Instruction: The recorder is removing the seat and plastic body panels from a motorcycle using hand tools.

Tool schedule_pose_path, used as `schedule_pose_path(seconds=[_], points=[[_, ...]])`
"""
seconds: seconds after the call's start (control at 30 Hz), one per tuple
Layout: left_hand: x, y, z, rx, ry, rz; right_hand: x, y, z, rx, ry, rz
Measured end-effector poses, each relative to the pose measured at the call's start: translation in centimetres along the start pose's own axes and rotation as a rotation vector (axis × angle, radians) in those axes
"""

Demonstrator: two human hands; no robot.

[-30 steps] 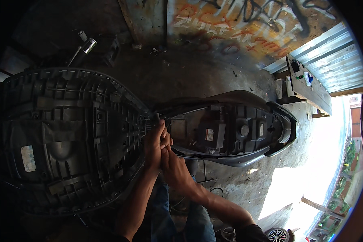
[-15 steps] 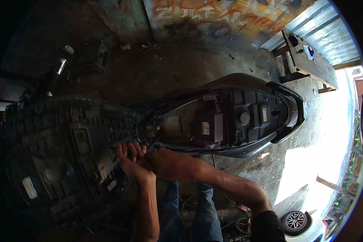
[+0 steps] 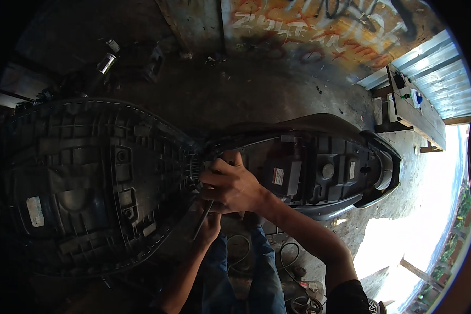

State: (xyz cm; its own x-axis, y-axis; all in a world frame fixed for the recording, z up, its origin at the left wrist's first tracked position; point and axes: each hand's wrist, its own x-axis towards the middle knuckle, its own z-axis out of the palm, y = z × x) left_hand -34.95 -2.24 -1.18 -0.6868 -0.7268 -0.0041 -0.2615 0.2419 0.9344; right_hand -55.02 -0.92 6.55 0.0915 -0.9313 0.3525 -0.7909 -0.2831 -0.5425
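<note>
Seat is already opened, its underside facing up, and scooter body lies uncovered beside it. Near their joint, where work looks unfinished, right hand curls around dark rod; left hand, mostly hidden, I cannot tell.

The seat lies at the left, its narrow end just beside the scooter body, which extends right. A wall rises beyond them. Farther right, a worktop carrying small items stands beside metal sheeting.
</note>
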Motion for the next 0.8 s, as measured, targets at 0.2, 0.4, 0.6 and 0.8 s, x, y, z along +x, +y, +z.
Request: schedule_pose_path(seconds=[0.2, 0.4, 0.6, 0.8], points=[[2.2, -5.0, 2.0, 0.130, -0.019, 0.028, 1.8, -1.6, 6.6, -0.006, 0.556, -0.035], [3.3, -6.3, 2.3, -0.070, -0.068, -0.071, 2.9, -4.7, 7.6, 1.027, 0.596, 0.395], [5.8, -6.8, 3.4, -0.234, -0.067, -0.153, 1.8, -0.7, 3.8, 1.107, -0.068, 0.609], [5.5, -5.4, 3.0, -0.674, -0.033, -0.316, 1.9, -6.7, 5.8, 1.192, 0.929, 0.856]])
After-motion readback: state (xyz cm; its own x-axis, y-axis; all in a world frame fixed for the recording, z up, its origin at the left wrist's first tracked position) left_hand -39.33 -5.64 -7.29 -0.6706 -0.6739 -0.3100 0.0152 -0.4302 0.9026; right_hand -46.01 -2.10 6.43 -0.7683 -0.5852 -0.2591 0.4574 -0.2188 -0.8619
